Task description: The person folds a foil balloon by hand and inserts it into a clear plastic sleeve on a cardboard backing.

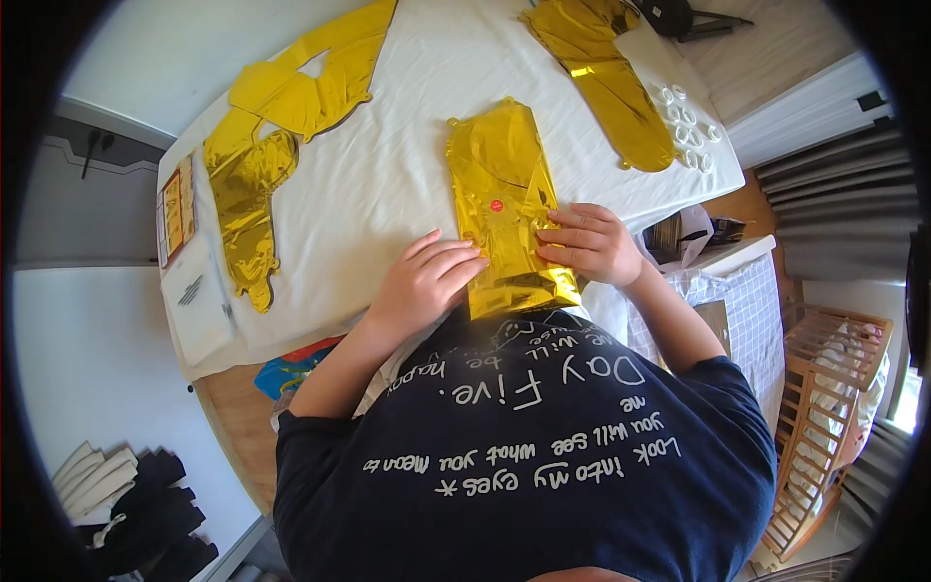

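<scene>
A flat, uninflated gold foil balloon point(504, 184) with a small round red sticker lies in front of me. Its near end reaches my shirt at the table's edge. My left hand point(427, 276) is closed at the balloon's left side, fingertips on the foil and thumb hidden. On the opposite side, my right hand point(593, 242) has its fingers bent over the right edge; that thumb is out of sight too. The foil between the hands is creased.
Another gold foil balloon point(247, 184) stretches along the table's left side, and one more point(621, 102) lies at the far right. Beside that sit several white rings point(690, 136). A framed card point(177, 213) and a white packet point(199, 306) are at the left edge. A wooden crib point(824, 407) stands right.
</scene>
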Motion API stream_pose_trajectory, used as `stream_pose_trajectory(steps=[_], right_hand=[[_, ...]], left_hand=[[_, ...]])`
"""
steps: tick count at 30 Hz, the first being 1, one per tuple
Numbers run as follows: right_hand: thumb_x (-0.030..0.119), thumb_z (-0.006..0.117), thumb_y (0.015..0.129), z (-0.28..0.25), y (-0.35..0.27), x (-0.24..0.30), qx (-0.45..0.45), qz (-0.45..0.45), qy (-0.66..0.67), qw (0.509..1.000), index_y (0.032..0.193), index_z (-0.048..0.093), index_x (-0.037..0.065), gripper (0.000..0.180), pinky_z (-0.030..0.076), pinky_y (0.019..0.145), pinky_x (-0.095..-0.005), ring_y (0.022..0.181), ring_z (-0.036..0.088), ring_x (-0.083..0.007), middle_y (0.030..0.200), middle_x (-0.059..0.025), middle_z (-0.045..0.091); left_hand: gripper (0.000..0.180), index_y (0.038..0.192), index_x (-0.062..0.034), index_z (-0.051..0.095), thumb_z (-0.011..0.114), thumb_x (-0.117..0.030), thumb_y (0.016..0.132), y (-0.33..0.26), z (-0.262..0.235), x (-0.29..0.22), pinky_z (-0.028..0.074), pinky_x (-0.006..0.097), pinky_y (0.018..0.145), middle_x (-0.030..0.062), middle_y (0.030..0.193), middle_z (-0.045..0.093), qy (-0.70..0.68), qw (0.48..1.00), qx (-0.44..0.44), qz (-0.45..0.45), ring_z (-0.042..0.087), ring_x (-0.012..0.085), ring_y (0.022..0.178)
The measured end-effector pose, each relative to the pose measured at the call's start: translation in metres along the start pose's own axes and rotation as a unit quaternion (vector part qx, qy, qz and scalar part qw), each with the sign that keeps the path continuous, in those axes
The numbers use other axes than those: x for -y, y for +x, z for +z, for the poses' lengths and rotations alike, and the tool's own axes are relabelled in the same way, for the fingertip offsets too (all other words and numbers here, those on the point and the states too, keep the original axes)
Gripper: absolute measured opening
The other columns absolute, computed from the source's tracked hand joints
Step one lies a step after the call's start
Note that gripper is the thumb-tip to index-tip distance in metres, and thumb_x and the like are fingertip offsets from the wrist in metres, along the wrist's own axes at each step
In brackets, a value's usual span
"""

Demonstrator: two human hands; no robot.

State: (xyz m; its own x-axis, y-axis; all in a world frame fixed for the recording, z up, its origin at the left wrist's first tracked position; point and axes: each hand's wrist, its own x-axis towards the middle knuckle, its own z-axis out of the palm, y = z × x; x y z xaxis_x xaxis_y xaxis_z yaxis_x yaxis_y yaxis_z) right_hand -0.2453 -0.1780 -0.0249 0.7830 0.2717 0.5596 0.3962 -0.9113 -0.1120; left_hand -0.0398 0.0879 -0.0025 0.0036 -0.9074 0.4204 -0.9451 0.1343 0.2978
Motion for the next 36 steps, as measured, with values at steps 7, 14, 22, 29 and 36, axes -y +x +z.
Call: stream_pose_trajectory(steps=[7,14,22,29,36], right_hand=[[0.008,0.077,0.080,-0.003,0.008,-0.010,-0.001,0.066,0.103,0.992,0.116,0.076,0.008,0.036,0.055,0.098,-0.0440,0.109,0.074,-0.0285,0.113,-0.0064,0.078],[0.014,0.074,0.093,-0.015,0.035,-0.010,-0.008,0.260,0.167,0.951,0.092,0.073,0.001,0.013,0.051,0.066,-0.0407,0.067,0.065,-0.0278,0.075,-0.0151,0.066],[0.028,0.069,0.103,-0.023,0.063,-0.010,0.034,0.476,0.291,0.829,0.083,0.068,-0.004,0.038,0.037,0.053,-0.0323,0.057,0.041,-0.0095,0.060,-0.0036,0.049],[0.027,0.067,0.105,-0.016,0.063,-0.026,0.058,0.500,0.330,0.799,0.097,0.073,-0.004,0.033,0.044,0.062,-0.0264,0.069,0.052,-0.0055,0.073,0.0005,0.064],[0.029,0.066,0.106,-0.018,0.072,-0.029,0.077,0.504,0.331,0.794,0.100,0.073,-0.003,0.034,0.047,0.066,-0.0262,0.071,0.056,-0.0070,0.075,0.0001,0.065]], left_hand=[[0.026,0.108,-0.0048,0.075,0.072,-0.002,0.082,0.024,-0.020,0.009,0.057,0.042,0.086,0.0110,0.101,0.076,-0.104,0.986,0.058,-0.115,0.073,0.0284,0.095],[0.036,0.117,0.0033,0.072,0.072,-0.028,0.100,0.046,-0.023,0.026,0.055,0.030,0.079,0.0110,0.100,0.078,-0.357,0.870,0.086,-0.329,0.071,0.0143,0.086],[0.031,0.115,0.0025,0.069,0.080,-0.016,0.093,0.041,-0.003,0.042,0.054,0.029,0.082,0.0060,0.098,0.075,-0.426,0.849,0.018,-0.311,0.068,0.0112,0.087],[0.052,0.132,0.0020,0.055,0.082,-0.010,0.090,0.047,-0.005,0.039,0.054,0.028,0.080,0.0079,0.099,0.074,-0.385,0.866,-0.004,-0.318,0.068,0.0108,0.088],[0.060,0.137,0.0018,0.050,0.083,-0.012,0.090,0.045,0.005,0.045,0.055,0.028,0.076,0.0093,0.097,0.075,-0.411,0.847,-0.019,-0.338,0.071,0.0135,0.086]])
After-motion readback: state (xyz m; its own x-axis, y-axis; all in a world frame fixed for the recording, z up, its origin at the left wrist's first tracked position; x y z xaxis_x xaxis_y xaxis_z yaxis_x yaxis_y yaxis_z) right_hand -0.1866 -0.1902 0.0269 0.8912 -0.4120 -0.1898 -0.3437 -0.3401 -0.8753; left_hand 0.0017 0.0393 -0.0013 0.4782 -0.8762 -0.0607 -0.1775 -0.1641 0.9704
